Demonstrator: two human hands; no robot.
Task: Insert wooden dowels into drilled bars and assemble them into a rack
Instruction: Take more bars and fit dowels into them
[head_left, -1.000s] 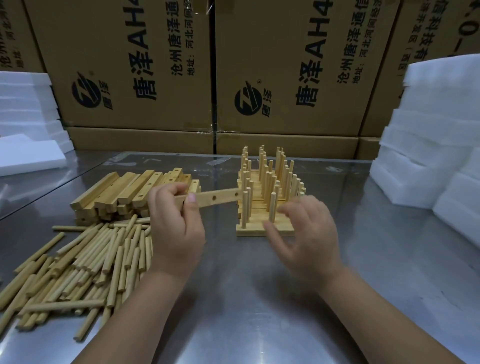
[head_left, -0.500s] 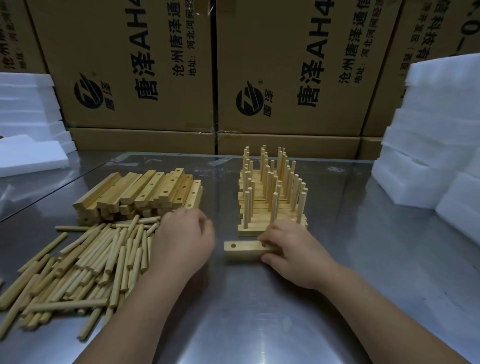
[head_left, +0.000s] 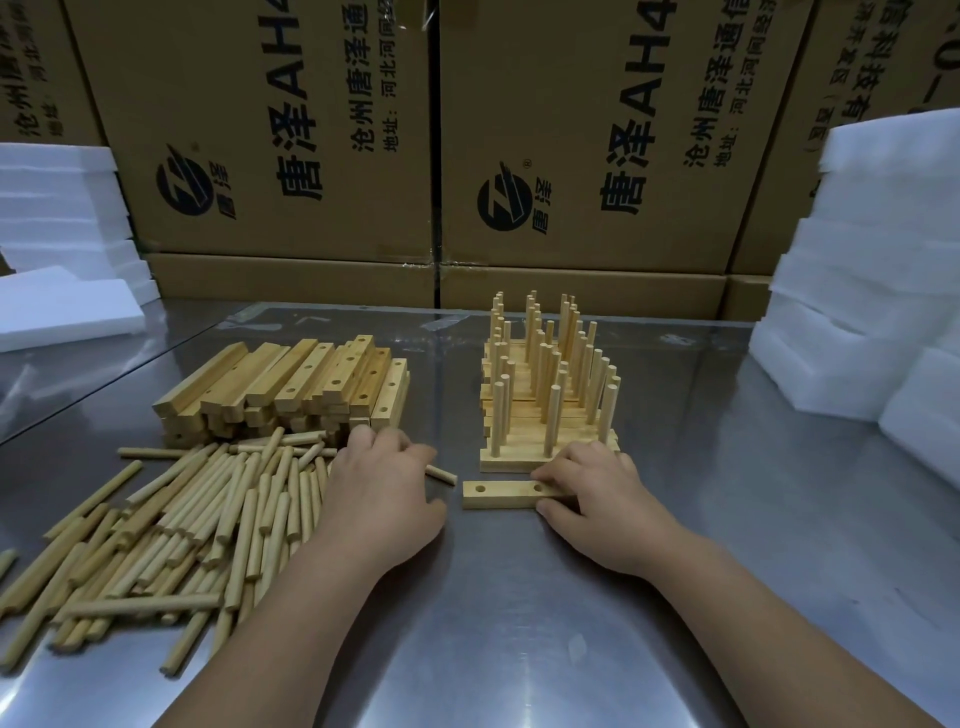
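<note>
The short pale wooden bar with two drilled holes (head_left: 501, 493) lies flat on the steel bench (head_left: 519, 639), just in front of the wooden rack of upright dowels (head_left: 506, 460) — the right hand (head_left: 597, 501) pinches its right end. The left hand (head_left: 382, 493), fingers curled, grips one round wooden dowel (head_left: 442, 474) at the edge of the loose dowel pile (head_left: 182, 519) — the stack of drilled bars (head_left: 291, 384) lies just behind.
</note>
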